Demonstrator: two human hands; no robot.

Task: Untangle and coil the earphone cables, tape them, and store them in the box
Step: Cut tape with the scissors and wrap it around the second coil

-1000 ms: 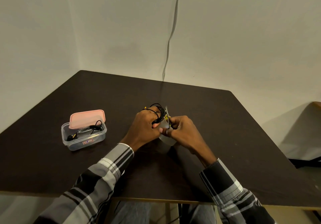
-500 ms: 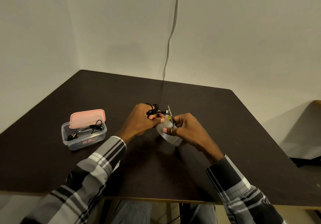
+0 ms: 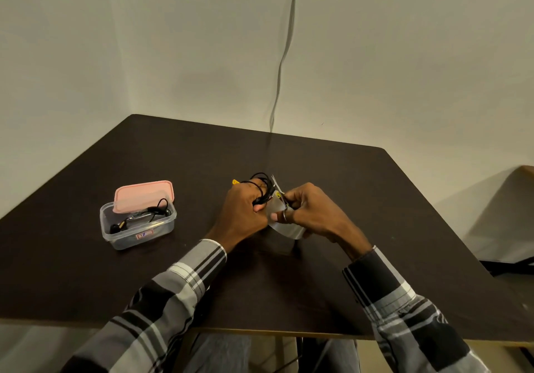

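A coil of black earphone cable (image 3: 261, 189) is held bunched in the left hand (image 3: 245, 209), fingers curled round it, above the middle of the dark table (image 3: 346, 199). The right hand (image 3: 310, 213) is closed on a roll of clear tape (image 3: 284, 223), with small scissors (image 3: 278, 190) apparently pinched between its thumb and fingers; the exact hold is too small to make out. The two hands are touching, with the tape roll between them. A yellow fleck (image 3: 235, 182) is seen beyond the left knuckles; what it is cannot be told.

Step judged in hand: a short strip of tape is being cut for binding the coil.

Notes for doing it well: the coil should be kept pinched tight so the loops are not let slip. The strip should be kept taut while it is cut. The blades should be kept clear of the cable. The strip is best wrapped fully round the bundle, onto itself.

The clear box (image 3: 138, 226) stands well to the left, its pink lid (image 3: 143, 194) resting askew on it, with earphones (image 3: 157, 210) already lying inside. The present coil is not yet stored.
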